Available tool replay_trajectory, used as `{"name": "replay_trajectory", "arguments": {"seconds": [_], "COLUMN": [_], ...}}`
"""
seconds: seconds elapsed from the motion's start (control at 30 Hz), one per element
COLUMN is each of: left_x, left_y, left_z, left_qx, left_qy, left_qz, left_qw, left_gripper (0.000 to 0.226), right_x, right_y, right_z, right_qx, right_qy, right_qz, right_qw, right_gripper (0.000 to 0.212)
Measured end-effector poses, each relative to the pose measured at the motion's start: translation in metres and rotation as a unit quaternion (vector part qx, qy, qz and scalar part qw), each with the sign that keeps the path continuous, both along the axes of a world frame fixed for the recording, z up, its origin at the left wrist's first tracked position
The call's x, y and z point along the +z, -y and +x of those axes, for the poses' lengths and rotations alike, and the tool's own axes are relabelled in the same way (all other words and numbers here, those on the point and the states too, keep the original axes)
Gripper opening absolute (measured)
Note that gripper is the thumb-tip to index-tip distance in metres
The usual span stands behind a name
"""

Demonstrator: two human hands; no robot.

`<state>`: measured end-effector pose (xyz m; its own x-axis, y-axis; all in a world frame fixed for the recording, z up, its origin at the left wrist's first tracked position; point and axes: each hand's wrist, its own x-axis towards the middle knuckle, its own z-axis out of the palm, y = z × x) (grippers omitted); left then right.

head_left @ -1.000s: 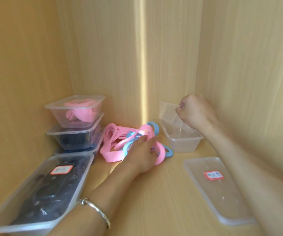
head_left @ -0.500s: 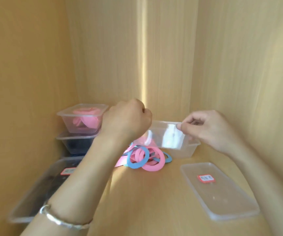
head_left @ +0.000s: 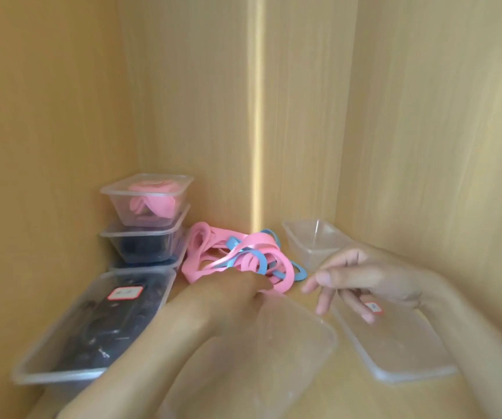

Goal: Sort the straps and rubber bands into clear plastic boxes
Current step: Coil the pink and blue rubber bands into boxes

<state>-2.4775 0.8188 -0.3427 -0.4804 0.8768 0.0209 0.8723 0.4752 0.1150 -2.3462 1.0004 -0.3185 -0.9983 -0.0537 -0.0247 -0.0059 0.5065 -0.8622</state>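
Spreading fingers (head_left: 343, 275), right hand (head_left: 376, 279) hangs above lid (head_left: 401, 346).

the wooden shelf floor (head_left: 349, 400) is pretty crowded: back left there's a stack of clear boxes (head_left: 147, 234) tucked into the corner, and right in front of it sits a long lidded box (head_left: 92, 328) full of dark stuff with a red-edged label on top. a loose pile of pink and blue bands (head_left: 243, 255) lies in the middle near the back wall, with an empty clear box (head_left: 313, 246) just to its right. a flat labelled lid (head_left: 394, 346) lies front right and a blurry clear tub (head_left: 274, 343) is front centre, can't tell if that one's fully resting on the wood.
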Motion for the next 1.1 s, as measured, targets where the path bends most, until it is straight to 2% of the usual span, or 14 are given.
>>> {"name": "replay_trajectory", "arguments": {"seconds": [0.1,0.2,0.3,0.4,0.5,0.57,0.67,0.73,0.83,0.9,1.03,1.1], "left_x": [0.002,0.008,0.014,0.023,0.047,0.063,0.07,0.067,0.064,0.064,0.059,0.056], "left_y": [-0.005,-0.025,-0.048,-0.053,-0.037,-0.024,-0.016,-0.017,-0.016,-0.015,-0.014,-0.015], "left_z": [0.005,0.007,0.011,0.013,0.007,-0.003,-0.02,-0.032,-0.049,-0.054,-0.059,-0.062], "left_qx": [-0.057,-0.112,-0.157,-0.182,-0.124,-0.062,0.006,0.056,0.111,0.136,0.131,0.115], "left_qy": [0.023,0.042,0.062,0.054,0.087,0.07,0.037,0.028,0.034,0.037,0.049,0.068], "left_qz": [-0.005,-0.005,0.005,-0.006,-0.014,-0.016,-0.008,0.007,0.049,0.066,0.138,0.168], "left_qw": [0.998,0.993,0.986,0.982,0.988,0.995,0.999,0.998,0.992,0.988,0.981,0.977], "left_gripper": [0.044,0.047,0.044,0.04,0.03,0.03,0.034,0.041,0.049,0.051,0.028,0.03], "right_x": [0.002,0.005,0.002,-0.008,-0.01,-0.008,-0.011,-0.008,0.007,0.017,0.027,0.028], "right_y": [0.0,-0.009,-0.017,-0.024,-0.028,-0.023,-0.016,-0.016,-0.017,-0.012,0.003,0.005], "right_z": [-0.027,-0.068,-0.103,-0.126,-0.138,-0.139,-0.139,-0.138,-0.132,-0.129,-0.125,-0.123], "right_qx": [-0.116,-0.169,-0.185,-0.202,-0.195,-0.177,-0.182,-0.197,-0.203,-0.188,-0.192,-0.186], "right_qy": [-0.044,-0.006,0.025,-0.003,0.017,0.051,0.053,0.007,-0.107,-0.183,-0.28,-0.294], "right_qz": [0.098,0.219,0.255,0.259,0.292,0.305,0.31,0.278,0.276,0.241,0.185,0.169], "right_qw": [0.987,0.961,0.949,0.945,0.936,0.934,0.932,0.94,0.933,0.934,0.922,0.922], "right_gripper": [0.019,0.017,0.015,0.008,0.003,0.002,0.024,0.024,0.027,0.025,0.021,0.019]}}
